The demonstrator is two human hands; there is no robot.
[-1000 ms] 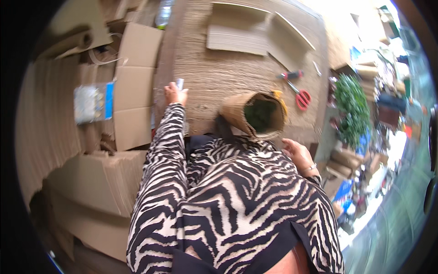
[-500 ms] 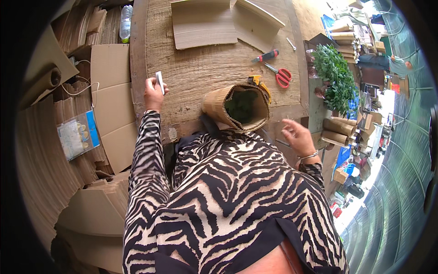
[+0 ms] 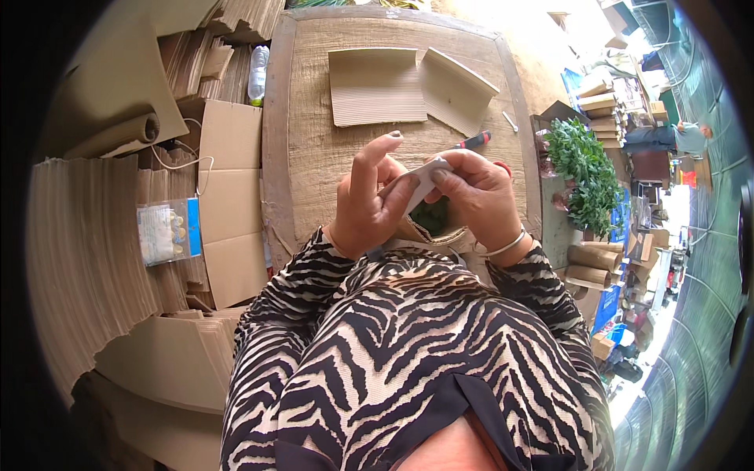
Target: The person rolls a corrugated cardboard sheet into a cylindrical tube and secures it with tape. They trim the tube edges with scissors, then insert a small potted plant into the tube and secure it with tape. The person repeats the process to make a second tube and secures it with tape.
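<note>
In front of my chest, both hands hold a small flat white piece [image 3: 425,182], like a card or a stack of labels. My left hand [image 3: 369,196] pinches its left side between thumb and fingers, with the index finger raised. At its upper right corner, my right hand [image 3: 487,200] grips it with thumb and fingertips. Just below them stands a rolled cardboard tube [image 3: 437,237] at the table's near edge, partly covered by my hands. Dark green leaves [image 3: 430,216] show inside its opening.
Two bent corrugated sheets [image 3: 377,90] lie across the wooden table [image 3: 314,157]. A red-and-black-handled knife [image 3: 475,140] and mostly hidden red scissors [image 3: 504,167] are beyond my right hand. Leafy green stems [image 3: 581,173] stand at right; cardboard stacks [image 3: 86,243] fill the left. A person [image 3: 691,140] is far right.
My left hand has brought the white piece from the left side of the table to the middle. My right hand has come up from the right and taken hold of it too.
</note>
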